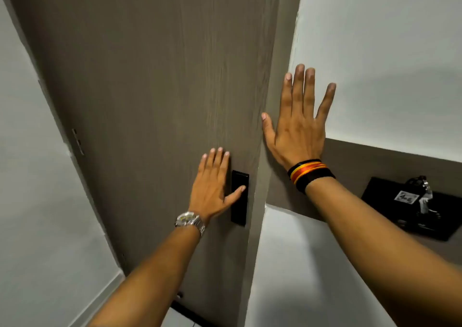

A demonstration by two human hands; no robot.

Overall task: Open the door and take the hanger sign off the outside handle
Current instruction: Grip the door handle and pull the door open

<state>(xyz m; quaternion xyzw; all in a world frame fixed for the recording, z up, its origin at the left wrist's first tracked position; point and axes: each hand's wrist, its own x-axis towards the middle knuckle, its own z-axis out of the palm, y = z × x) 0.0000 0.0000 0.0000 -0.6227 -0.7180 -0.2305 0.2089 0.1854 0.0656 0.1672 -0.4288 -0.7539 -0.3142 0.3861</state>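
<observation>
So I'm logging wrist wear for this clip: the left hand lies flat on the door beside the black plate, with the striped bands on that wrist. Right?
Not quite. In the head view the left hand lies flat on the door beside the black plate, but that wrist wears a silver watch. The striped bands are on the right wrist.

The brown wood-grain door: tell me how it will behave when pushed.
The brown wood-grain door probably swings stiffly as one rigid slab, pivoting on the hinge at its left edge. It looks tall and solid, so likely heavy. The flat left hand beside the black lock plate may slide on the smooth face.
</observation>
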